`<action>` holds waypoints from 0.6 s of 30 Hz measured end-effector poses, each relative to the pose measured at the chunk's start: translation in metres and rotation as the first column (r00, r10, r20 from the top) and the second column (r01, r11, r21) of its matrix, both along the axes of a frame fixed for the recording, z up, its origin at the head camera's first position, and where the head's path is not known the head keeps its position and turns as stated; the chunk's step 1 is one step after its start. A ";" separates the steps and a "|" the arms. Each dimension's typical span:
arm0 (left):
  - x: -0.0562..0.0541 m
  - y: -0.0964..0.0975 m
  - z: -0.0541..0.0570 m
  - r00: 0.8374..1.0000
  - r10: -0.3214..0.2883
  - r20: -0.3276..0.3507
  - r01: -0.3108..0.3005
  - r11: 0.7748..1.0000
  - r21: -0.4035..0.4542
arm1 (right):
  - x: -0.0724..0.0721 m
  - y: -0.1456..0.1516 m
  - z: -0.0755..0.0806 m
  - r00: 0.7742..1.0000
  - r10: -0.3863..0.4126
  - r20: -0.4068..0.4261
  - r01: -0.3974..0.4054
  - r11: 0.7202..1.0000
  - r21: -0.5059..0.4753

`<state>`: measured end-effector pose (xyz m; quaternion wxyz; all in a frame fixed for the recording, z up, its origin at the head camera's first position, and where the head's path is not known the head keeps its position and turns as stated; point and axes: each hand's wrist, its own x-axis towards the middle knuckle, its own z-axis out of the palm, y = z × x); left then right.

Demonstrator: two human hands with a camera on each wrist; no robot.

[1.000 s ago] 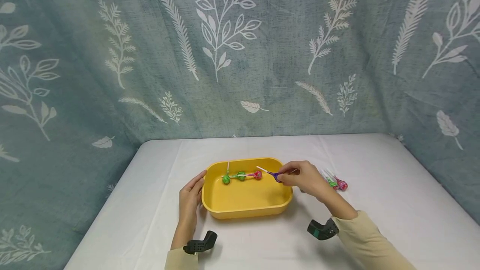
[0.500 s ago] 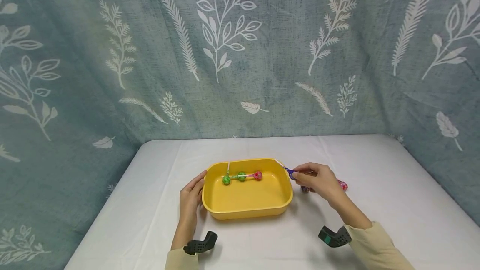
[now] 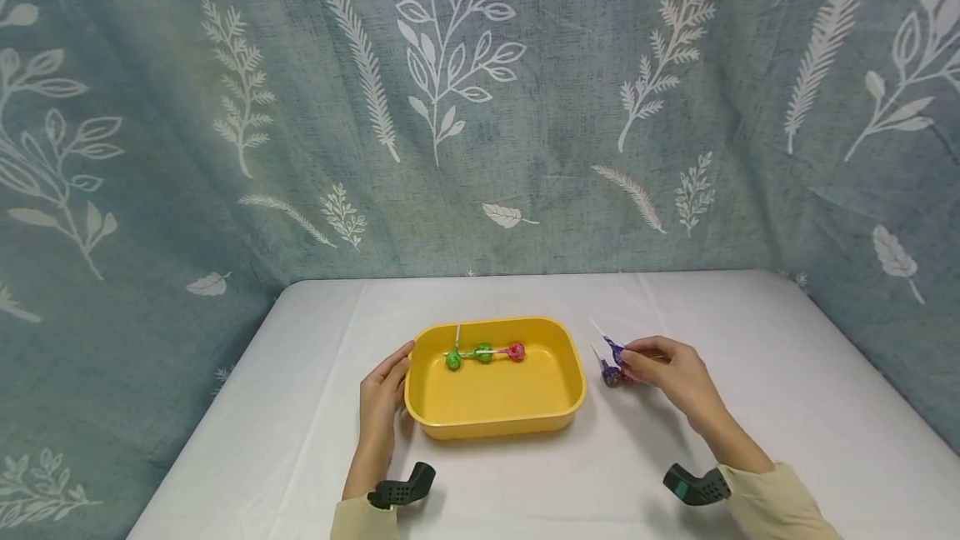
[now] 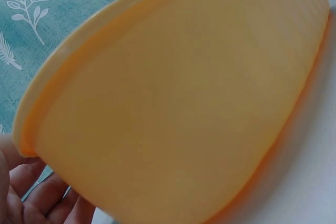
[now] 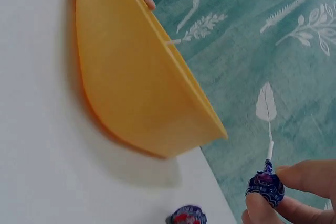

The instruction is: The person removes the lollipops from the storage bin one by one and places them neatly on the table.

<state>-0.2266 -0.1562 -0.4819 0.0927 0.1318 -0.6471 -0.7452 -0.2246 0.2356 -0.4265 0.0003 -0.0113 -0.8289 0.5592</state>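
Observation:
My right hand pinches a purple-wrapped lollipop by its round head, with the white stick pointing up and away. It is just right of a yellow tray. Under that hand, another dark purple lollipop lies on the table, with a red one partly hidden behind the fingers. My left hand rests against the tray's left side, fingers extended up to the rim. Inside the tray lie two green lollipops and a pink one, near its back wall.
A white cloth covers the table. Behind it hangs a blue-green curtain with white leaf prints. Each wrist wears a black camera mount.
My right hand has moved right, from over the tray to beside it, carrying the purple lollipop out past the right rim. My left hand and the tray have stayed in place.

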 end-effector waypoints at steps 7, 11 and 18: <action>0.000 0.001 0.000 1.000 -0.004 0.005 0.004 1.000 -0.006 | 0.003 0.018 -0.007 1.000 -0.023 0.008 0.024 0.997 -0.078; -0.001 0.001 0.000 1.000 0.002 0.010 -0.002 1.000 -0.016 | 0.003 0.028 -0.011 0.999 -0.041 0.010 0.042 0.998 -0.050; 0.001 0.000 0.001 1.000 -0.001 0.007 0.001 1.000 -0.015 | -0.002 0.055 -0.023 0.996 -0.088 0.018 0.088 0.996 0.004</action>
